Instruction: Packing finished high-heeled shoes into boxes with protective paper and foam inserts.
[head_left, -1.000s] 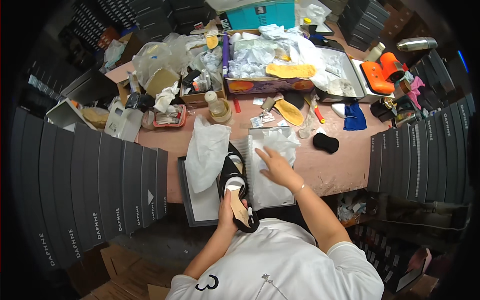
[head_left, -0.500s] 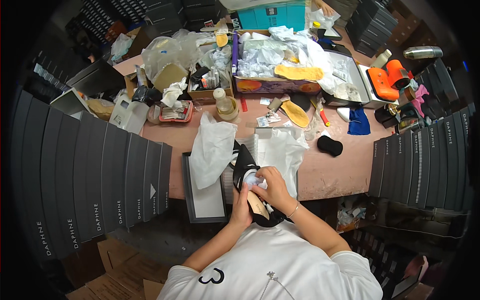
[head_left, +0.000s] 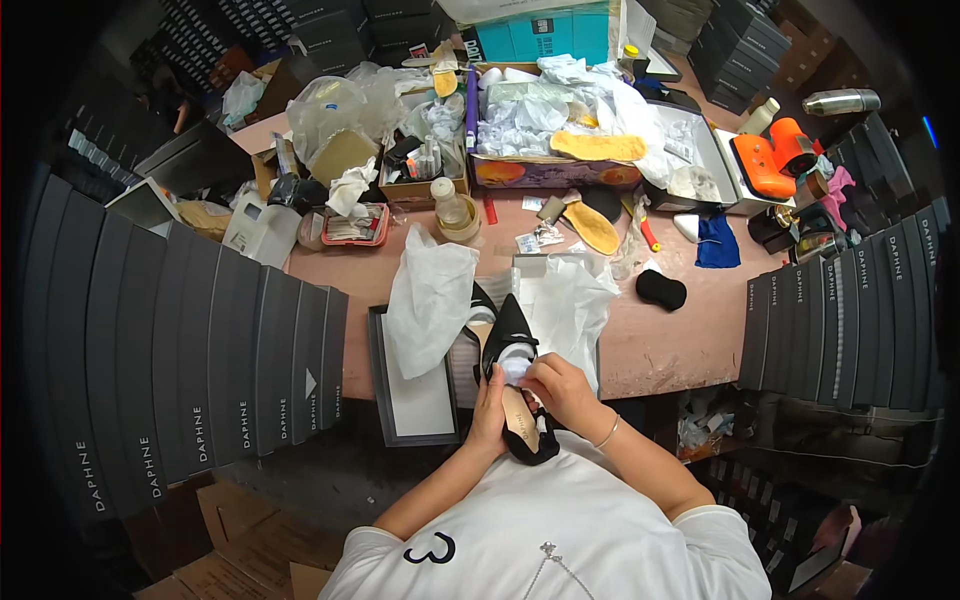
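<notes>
Left hand (head_left: pixel 491 412) grip clamped on black pointed pump (head_left: pixel 512 375); right hand (head_left: pixel 560 388) grip pinched on white tissue wad (head_left: pixel 516 370) inside pump, above open shoebox (head_left: pixel 415 400).

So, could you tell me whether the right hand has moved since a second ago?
Yes. The right hand has left the white tissue paper in the open box and come back toward the body, onto the black shoe.
</notes>
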